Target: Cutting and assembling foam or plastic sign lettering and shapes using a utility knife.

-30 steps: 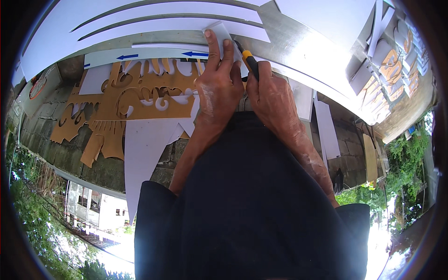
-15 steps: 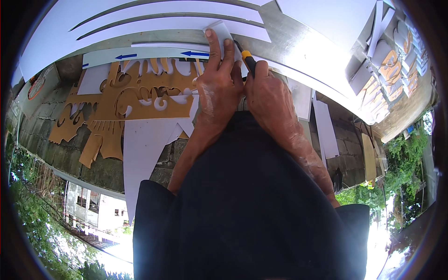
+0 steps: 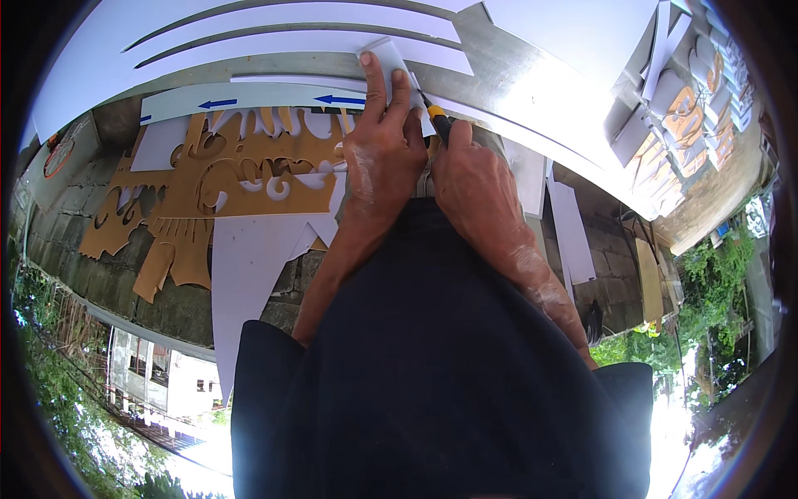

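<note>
My left hand point(image 3: 382, 154) has its fingers stretched out, and the index and middle fingertips press a small white rectangular piece point(image 3: 384, 56) down on the work surface. My right hand point(image 3: 478, 170) is closed around a utility knife point(image 3: 437, 121) with a yellow and black handle. The knife's blade lies close along the right edge of the small white piece; whether it touches is too small to tell. Under my left hand runs a pale strip point(image 3: 283, 96) marked with blue arrows. A narrow white strip point(image 3: 499, 123) continues to the right of the knife.
Long curved white strips point(image 3: 307, 41) lie at the far left. A large white sheet point(image 3: 573, 33) is at the far right, near a pile of cut pieces point(image 3: 686, 108). Brown boards with scroll cut-outs point(image 3: 266, 183) and white offcuts point(image 3: 249, 258) sit below the near edge.
The knife and my right hand have come slightly toward me along the white piece. My left hand keeps pressing in the same place. The whole view has shifted a little.
</note>
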The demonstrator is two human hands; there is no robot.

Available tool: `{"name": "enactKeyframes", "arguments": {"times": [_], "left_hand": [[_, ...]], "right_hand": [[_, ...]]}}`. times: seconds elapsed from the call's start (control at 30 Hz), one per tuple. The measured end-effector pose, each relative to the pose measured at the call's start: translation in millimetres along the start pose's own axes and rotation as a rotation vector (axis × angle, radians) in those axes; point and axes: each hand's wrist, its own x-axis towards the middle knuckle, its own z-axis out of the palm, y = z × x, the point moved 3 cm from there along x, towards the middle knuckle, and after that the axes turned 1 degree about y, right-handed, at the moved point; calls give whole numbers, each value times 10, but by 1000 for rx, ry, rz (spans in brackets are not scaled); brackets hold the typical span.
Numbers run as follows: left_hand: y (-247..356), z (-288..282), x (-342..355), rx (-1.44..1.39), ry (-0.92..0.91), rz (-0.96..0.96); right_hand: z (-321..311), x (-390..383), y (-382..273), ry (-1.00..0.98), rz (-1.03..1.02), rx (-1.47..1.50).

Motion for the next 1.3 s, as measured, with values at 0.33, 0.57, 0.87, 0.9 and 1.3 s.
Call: {"name": "enactKeyframes", "arguments": {"times": [0.33, 0.57, 0.87, 0.9, 1.3], "left_hand": [[-59, 41, -67, -117, 147, 7], [6, 137, -106, -320, 221, -185], [-50, 106, -138, -597, 265, -245], [-60, 115, -156, -636, 263, -226], [-120, 169, -168, -821, 254, -264]], "right_hand": [[-486, 128, 408, -43, -319, 32], [-495, 375, 591, -10, -524, -259], [-437, 504, 589, 73, -723, -414], [-420, 509, 595, 67, -736, -426], [-405, 527, 555, 39, -757, -533]]}}
